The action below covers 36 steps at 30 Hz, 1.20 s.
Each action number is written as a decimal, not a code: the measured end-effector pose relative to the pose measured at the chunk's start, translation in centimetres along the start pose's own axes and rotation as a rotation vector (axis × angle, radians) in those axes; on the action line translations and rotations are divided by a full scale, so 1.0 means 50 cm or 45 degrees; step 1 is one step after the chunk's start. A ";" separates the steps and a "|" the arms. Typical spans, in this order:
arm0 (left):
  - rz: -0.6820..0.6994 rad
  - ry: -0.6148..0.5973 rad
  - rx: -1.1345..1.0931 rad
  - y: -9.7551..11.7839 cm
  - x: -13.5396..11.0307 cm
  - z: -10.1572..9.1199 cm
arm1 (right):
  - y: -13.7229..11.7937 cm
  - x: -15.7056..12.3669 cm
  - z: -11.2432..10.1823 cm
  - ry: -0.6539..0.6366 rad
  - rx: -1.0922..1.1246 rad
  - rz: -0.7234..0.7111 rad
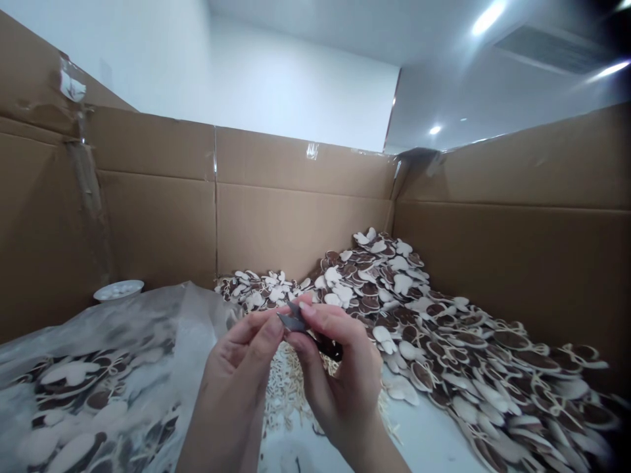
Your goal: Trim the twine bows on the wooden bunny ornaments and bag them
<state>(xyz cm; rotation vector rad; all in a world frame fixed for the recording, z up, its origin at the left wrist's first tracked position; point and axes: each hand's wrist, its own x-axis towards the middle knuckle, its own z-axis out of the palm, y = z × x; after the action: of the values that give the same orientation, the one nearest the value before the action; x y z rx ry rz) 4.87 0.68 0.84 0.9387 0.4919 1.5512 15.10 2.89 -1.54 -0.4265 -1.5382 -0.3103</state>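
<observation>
My right hand (340,368) is closed around a small pair of dark snips, their grey blades (292,322) parted and pointing left. My left hand (246,368) is pinched just left of the blade tips, nearly touching them. What its fingertips hold, if anything, is too small or hidden to make out. Under both hands lies a scatter of short cream cord clippings (283,387) on a pale surface. To the right rises a large heap of flat brown-and-white pieces (409,315), many with thin cream cord bows.
Cardboard walls (305,223) enclose the work area at the back and both sides. At left, a clear plastic bag (190,315) holds more of the brown-and-white pieces. A white bowl (118,292) with white contents stands behind it against the cardboard.
</observation>
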 end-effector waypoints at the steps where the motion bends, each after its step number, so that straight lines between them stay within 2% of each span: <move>1: 0.005 -0.001 0.007 0.000 0.000 -0.002 | 0.001 0.000 0.001 0.003 0.017 0.004; 10: 0.032 0.007 0.098 -0.003 0.002 -0.014 | 0.001 -0.005 0.009 0.053 0.123 0.000; 20: 0.028 0.001 0.123 0.001 0.001 -0.013 | 0.002 -0.008 0.016 0.145 0.062 -0.023; 29: 0.025 0.019 0.134 0.000 0.004 -0.016 | 0.005 -0.006 0.009 0.054 0.133 -0.018; 36: 0.032 0.046 0.137 -0.004 0.003 -0.012 | 0.007 -0.012 0.014 0.080 0.129 0.011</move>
<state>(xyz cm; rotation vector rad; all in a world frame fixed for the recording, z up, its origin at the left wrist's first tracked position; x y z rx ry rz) 4.53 0.97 0.40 1.0037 0.5961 1.5788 14.63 3.50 -2.17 -0.3405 -1.4830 -0.2359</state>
